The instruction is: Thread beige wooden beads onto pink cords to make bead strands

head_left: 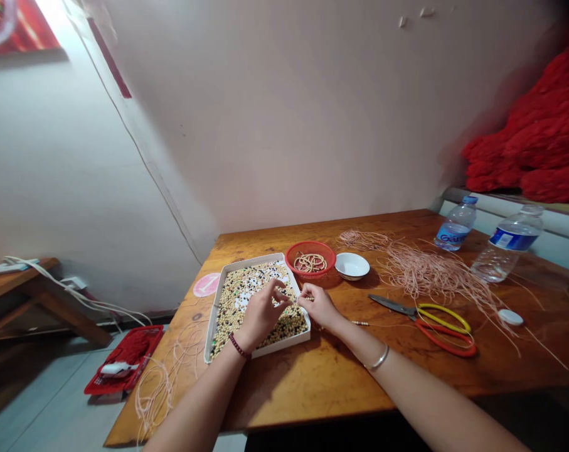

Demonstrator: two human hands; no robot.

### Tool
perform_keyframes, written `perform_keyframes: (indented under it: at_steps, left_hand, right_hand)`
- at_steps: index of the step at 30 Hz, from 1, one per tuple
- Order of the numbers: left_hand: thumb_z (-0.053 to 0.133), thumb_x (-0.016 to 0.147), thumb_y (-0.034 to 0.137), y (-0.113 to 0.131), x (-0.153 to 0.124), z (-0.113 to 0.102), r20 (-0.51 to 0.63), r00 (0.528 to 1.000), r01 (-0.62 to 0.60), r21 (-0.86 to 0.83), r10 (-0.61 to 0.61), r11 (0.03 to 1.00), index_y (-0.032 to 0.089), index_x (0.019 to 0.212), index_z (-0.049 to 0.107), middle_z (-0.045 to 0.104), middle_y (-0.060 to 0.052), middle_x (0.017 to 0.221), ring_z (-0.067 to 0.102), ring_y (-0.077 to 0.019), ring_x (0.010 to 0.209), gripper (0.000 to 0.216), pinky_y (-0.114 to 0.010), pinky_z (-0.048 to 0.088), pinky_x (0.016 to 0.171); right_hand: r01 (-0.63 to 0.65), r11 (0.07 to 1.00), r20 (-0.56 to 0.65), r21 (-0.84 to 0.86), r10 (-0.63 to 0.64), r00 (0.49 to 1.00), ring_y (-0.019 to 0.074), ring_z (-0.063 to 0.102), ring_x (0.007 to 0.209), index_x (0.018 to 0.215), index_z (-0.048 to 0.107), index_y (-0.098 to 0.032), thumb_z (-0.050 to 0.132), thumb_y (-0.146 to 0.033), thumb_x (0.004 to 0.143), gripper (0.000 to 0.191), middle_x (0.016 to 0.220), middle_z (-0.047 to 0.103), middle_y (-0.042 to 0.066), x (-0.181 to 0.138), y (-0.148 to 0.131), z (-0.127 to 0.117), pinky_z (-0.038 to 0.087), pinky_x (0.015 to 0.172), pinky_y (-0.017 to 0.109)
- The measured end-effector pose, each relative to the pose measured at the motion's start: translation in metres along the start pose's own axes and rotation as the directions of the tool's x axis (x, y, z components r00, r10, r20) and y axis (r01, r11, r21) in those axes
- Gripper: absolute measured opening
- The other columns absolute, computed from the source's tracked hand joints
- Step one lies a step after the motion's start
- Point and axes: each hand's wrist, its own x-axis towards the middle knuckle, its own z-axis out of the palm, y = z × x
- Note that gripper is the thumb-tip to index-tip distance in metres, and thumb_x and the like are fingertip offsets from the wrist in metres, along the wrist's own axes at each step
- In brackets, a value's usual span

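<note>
A white tray (212,314) full of small beads, mostly tan with some white and dark ones, lies on the wooden table (322,376). My left hand (261,311) hovers over the tray's right half, its fingers pinched together on something too small to name. Just to the right, at the tray's edge, my right hand (318,306) is closed in a pinch on a thin cord strung with a few beads (359,322) that trails along the table to its right. The fingertips of both hands nearly meet.
A red basket (311,251) holding beaded rings and a white bowl (352,265) stand behind the tray. Scissors (425,314) with yellow and red handles, a heap of pale cord (430,273), two water bottles (456,224) (507,243) and a bottle cap (510,317) lie right. A red crate (124,359) sits on the floor.
</note>
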Motion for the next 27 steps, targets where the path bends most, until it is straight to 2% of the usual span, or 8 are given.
perform_keyframes:
  at_steps: [10, 17, 20, 23, 27]
  left_hand:
    - [0.067, 0.078, 0.024, 0.0018, -0.0005, -0.0013, -0.017, 1.000, -0.001, -0.006, 0.001, 1.000, 0.023, 0.101, 0.049, 0.070, 0.002, 0.078, 0.066, -0.0149, 0.070, 0.029, -0.025, 0.045, 0.065]
    - [0.068, 0.078, 0.025, 0.0001, -0.0002, 0.0000, 0.002, 1.000, -0.024, 0.019, 0.024, 1.000, 0.023, 0.101, 0.050, 0.070, 0.002, 0.077, 0.066, -0.0151, 0.069, 0.029, -0.025, 0.046, 0.065]
    - [0.068, 0.078, 0.025, -0.0006, -0.0003, -0.0005, -0.001, 0.999, -0.042, 0.067, 0.042, 0.997, 0.023, 0.101, 0.050, 0.070, 0.001, 0.078, 0.066, -0.0163, 0.070, 0.029, -0.026, 0.046, 0.065]
    - [0.068, 0.078, 0.026, -0.0008, -0.0006, -0.0013, -0.009, 0.998, -0.057, 0.142, 0.059, 0.988, 0.023, 0.102, 0.051, 0.071, 0.000, 0.079, 0.066, -0.0182, 0.073, 0.030, -0.027, 0.045, 0.065]
    - [0.066, 0.079, 0.025, 0.0004, -0.0019, -0.0001, 0.025, 0.995, -0.097, 0.193, 0.094, 0.976, 0.024, 0.103, 0.051, 0.070, 0.000, 0.079, 0.065, -0.0180, 0.074, 0.028, -0.027, 0.045, 0.065]
  right_hand:
    - [-0.049, 0.998, -0.029, -0.031, 0.048, 0.998, 0.0129, 0.045, 0.058, 0.057, 0.048, -0.019, 0.051, -0.025, 0.066, 0.011, 0.056, 0.050, -0.002, 0.0004, 0.0031, -0.0002, 0.032, 0.056, 0.023]
    - [-0.060, 0.998, 0.009, -0.031, 0.060, 0.998, 0.0127, 0.046, 0.057, 0.057, 0.049, -0.019, 0.050, -0.023, 0.067, 0.011, 0.055, 0.051, -0.003, 0.0004, 0.0015, -0.0009, 0.033, 0.056, 0.023]
    - [-0.018, 0.998, 0.032, -0.061, 0.020, 0.999, 0.0134, 0.050, 0.060, 0.061, 0.049, -0.019, 0.052, -0.025, 0.070, 0.011, 0.059, 0.054, -0.002, -0.0017, -0.0007, -0.0022, 0.036, 0.058, 0.023]
    - [0.041, 0.996, 0.070, -0.078, -0.035, 0.997, 0.0148, 0.054, 0.064, 0.069, 0.052, -0.020, 0.055, -0.034, 0.075, 0.016, 0.066, 0.056, -0.001, -0.0057, -0.0021, -0.0033, 0.040, 0.061, 0.024]
    - [0.057, 0.989, 0.092, -0.137, -0.045, 0.995, 0.0164, 0.057, 0.064, 0.074, 0.054, -0.020, 0.060, -0.041, 0.074, 0.021, 0.068, 0.059, 0.000, -0.0091, 0.0006, -0.0026, 0.042, 0.059, 0.024]
